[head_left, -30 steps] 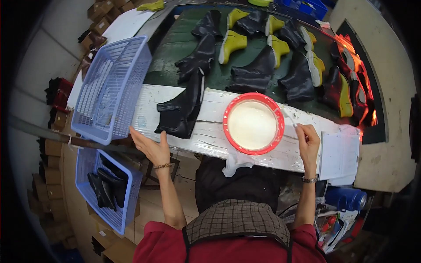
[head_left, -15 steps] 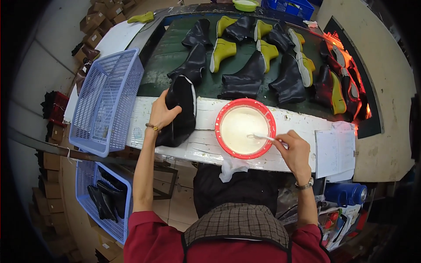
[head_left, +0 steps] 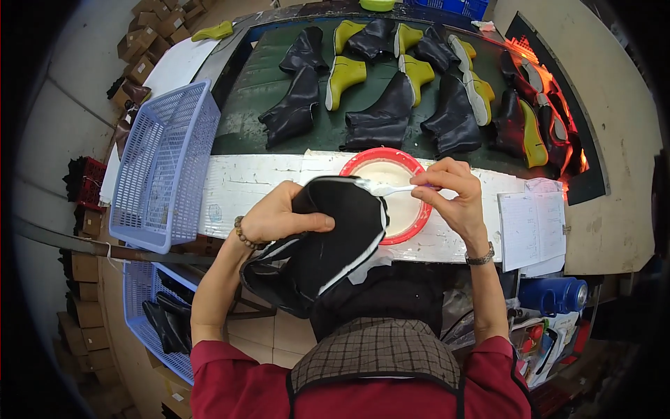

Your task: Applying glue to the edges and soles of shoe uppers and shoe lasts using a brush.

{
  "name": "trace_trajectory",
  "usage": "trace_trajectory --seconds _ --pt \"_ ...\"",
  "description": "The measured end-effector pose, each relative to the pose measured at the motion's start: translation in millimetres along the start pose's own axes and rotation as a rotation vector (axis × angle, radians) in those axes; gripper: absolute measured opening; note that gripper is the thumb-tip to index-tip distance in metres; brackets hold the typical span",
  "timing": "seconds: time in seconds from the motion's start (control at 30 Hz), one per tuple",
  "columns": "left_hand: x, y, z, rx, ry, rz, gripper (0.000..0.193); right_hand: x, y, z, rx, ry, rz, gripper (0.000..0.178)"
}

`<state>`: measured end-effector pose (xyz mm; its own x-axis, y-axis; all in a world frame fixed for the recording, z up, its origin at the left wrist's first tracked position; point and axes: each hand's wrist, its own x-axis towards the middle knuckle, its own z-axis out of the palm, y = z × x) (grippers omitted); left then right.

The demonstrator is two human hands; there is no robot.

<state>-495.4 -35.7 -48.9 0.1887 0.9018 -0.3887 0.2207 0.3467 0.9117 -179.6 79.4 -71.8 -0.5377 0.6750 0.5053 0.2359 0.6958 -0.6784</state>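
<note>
My left hand (head_left: 283,215) is closed on a black boot upper (head_left: 345,230), thumb on top, holding it tilted over the near edge of the white bench. A whitish strip runs along the upper's edge. Between the fingertips of my right hand (head_left: 450,190) is a small white-handled brush (head_left: 394,189). Its tip meets the top edge of the upper, where a white coating shows. Behind them stands a red bowl (head_left: 423,222) of cream-coloured liquid, partly covered by the upper and the brush.
Beyond the white bench (head_left: 244,185), a green conveyor belt (head_left: 234,133) carries black boot uppers and yellow shoe lasts (head_left: 343,80) toward an orange-glowing opening at right. Blue baskets (head_left: 167,160) stand at left. An open notebook (head_left: 532,227) lies at right, above a blue flask (head_left: 551,295).
My left hand has brought the boot upper right and nearer, turning its edge toward the bowl. My right hand has lifted the brush out of the liquid onto that edge. The view shifted slightly.
</note>
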Motion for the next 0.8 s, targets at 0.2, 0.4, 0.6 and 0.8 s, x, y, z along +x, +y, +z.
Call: trace_trajectory --seconds 0.2,0.4,0.6,0.8 --pt "-8 7 13 -0.143 0.326 0.149 0.015 -19 1 13 -0.018 0.103 -0.017 0.018" --pt "1 5 17 -0.189 0.596 0.403 0.014 -37 -13 34 0.000 0.065 0.041 0.018" --pt "23 -13 -6 0.088 0.796 0.420 0.026 -39 -6 27 0.037 0.115 0.253 0.014" --pt "39 -120 -38 0.228 0.739 0.254 0.107 -50 12 18 -0.591 -0.134 0.260 0.015"
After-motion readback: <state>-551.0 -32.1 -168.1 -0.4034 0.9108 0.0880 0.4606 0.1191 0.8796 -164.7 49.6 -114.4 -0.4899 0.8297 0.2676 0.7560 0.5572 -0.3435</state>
